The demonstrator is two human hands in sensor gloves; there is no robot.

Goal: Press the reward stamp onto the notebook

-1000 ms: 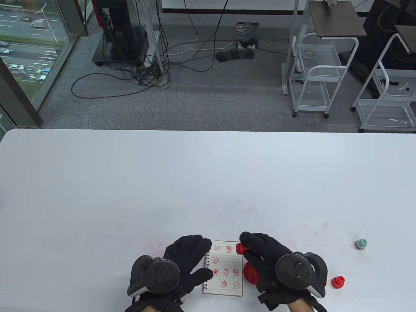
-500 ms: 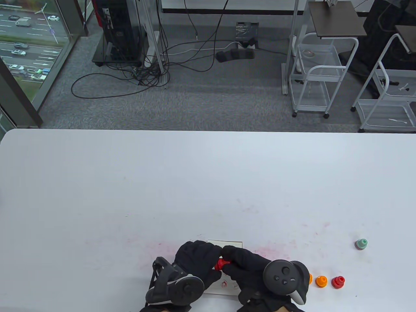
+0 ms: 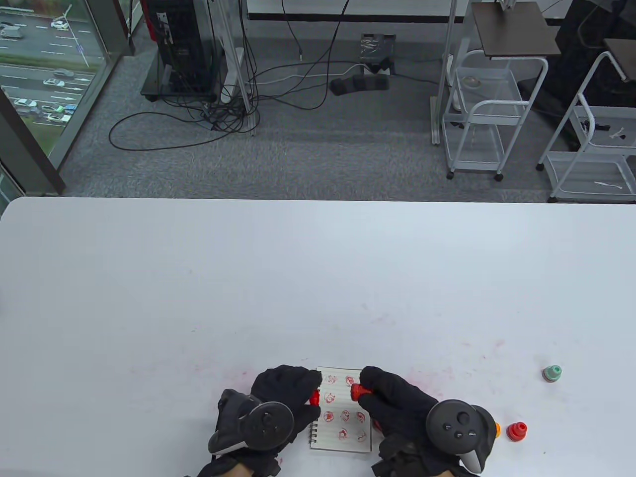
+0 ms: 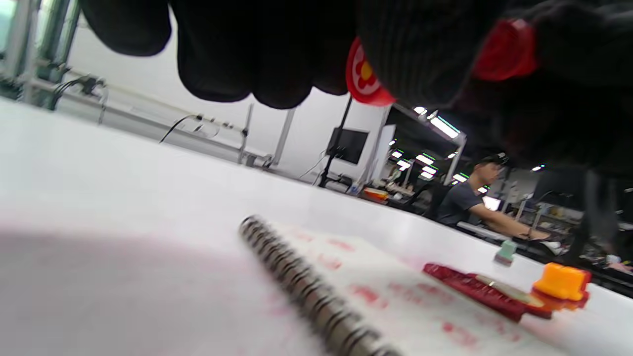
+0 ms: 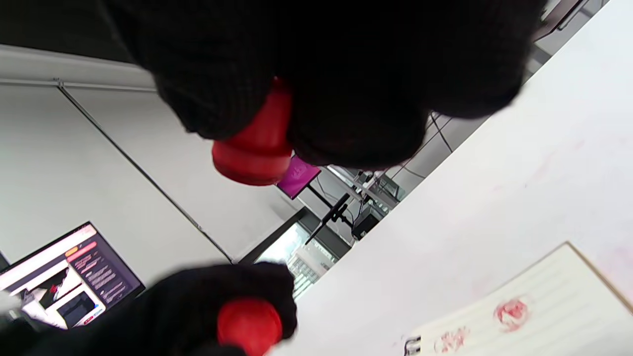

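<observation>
No readable text, brand or number is found in any view. The notebook (image 3: 342, 412) page carries only red stamped pictures, no letters made out. A yellow mark is seen on the red stamp cap (image 4: 365, 76) in the left wrist view; not legible as a sign. A laptop screen (image 5: 69, 277) at 8 o'clock in the right wrist view shows lines of text, too blurred to read. A purple panel (image 5: 298, 176) bears a pale emblem, unreadable.
</observation>
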